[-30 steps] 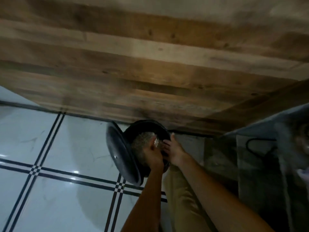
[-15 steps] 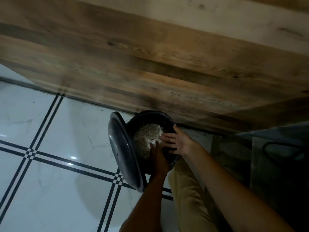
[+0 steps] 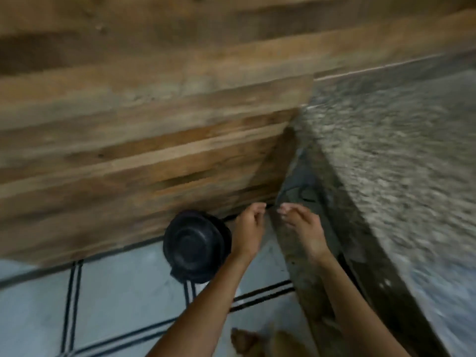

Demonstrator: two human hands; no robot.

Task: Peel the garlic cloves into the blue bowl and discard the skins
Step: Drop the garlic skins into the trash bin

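A black round bin (image 3: 195, 246) stands on the floor against the wood panel, with its lid down over it. My left hand (image 3: 248, 228) hovers just right of the bin, fingers loosely curled, holding nothing that I can see. A short gap to the right, my right hand (image 3: 301, 225) hangs with relaxed, bent fingers and is also empty. No garlic, skins or blue bowl are in view. The picture is blurred by motion.
A wood-plank panel (image 3: 154, 124) fills the upper left. A speckled stone counter (image 3: 399, 163) runs down the right, its edge close to my right arm. White floor tiles (image 3: 103, 292) with dark double lines lie below. My foot (image 3: 242, 341) shows at the bottom.
The bin's lid stood open with pale skins inside and both hands in the opening. Now the lid is down, and both hands have come out and up to the right.
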